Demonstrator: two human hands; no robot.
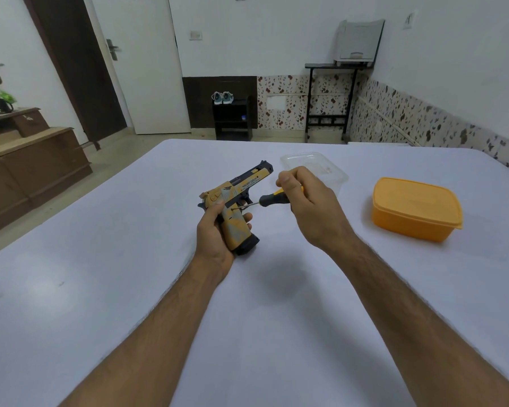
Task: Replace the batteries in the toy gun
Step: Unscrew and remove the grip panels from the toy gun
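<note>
While the left hand [215,230] was wrapped around the grip of the toy gun [235,201], holding it up over the white table [130,289], the right hand [303,198] had its fingers curled round a black and yellow screwdriver [272,196], tip poking at the gun's side near the trigger. An orange lidded box [416,208] sat off right, with a clear tub [315,167] behind the hand.

The white desk [100,259] lies bare across the whole left and lower part of the frame, wide room for a hand to pass. Right of centre stands the orange lidded box [416,208], and the clear container [315,168] sits at upper centre; between the two runs an open strip of desk. Both forearms cross the lower middle
</note>
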